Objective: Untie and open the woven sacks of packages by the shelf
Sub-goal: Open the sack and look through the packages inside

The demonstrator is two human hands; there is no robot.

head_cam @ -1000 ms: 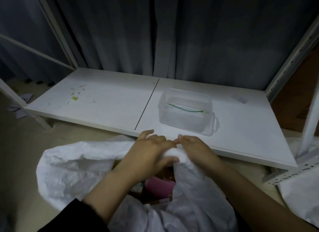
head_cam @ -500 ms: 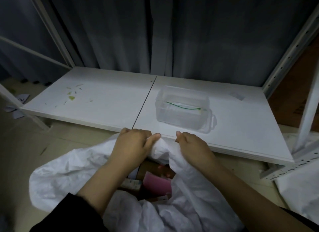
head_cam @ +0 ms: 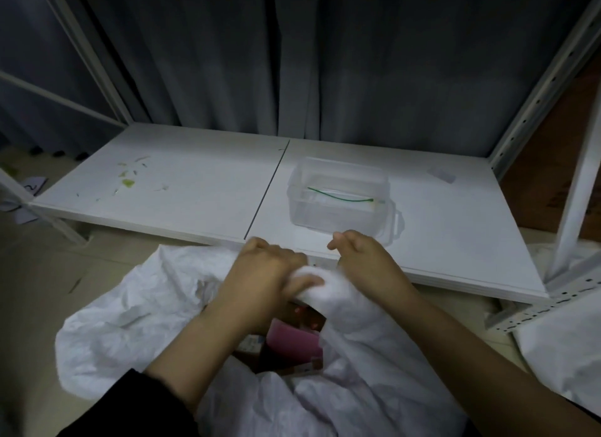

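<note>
A white woven sack (head_cam: 130, 322) lies open on the floor in front of the low shelf. Both hands hold the far edge of its mouth. My left hand (head_cam: 263, 274) grips a bunched fold of the sack's rim, thumb over the fabric. My right hand (head_cam: 364, 257) holds the same fold from the right, fingers curled round it. Inside the mouth show packages, among them a pink one (head_cam: 292, 339) and cardboard boxes. Much of the sack's contents is hidden by fabric and my forearms.
The white shelf board (head_cam: 182, 189) carries a clear plastic box (head_cam: 338, 196) with a green tie in it. Metal shelf uprights (head_cam: 549, 78) stand right and left, with a dark curtain behind. Another white sack (head_cam: 566, 348) lies at the right edge.
The hands have come closer together on the sack's far rim; the left hand now bunches the fabric under its thumb, and the fold between them is gathered up.
</note>
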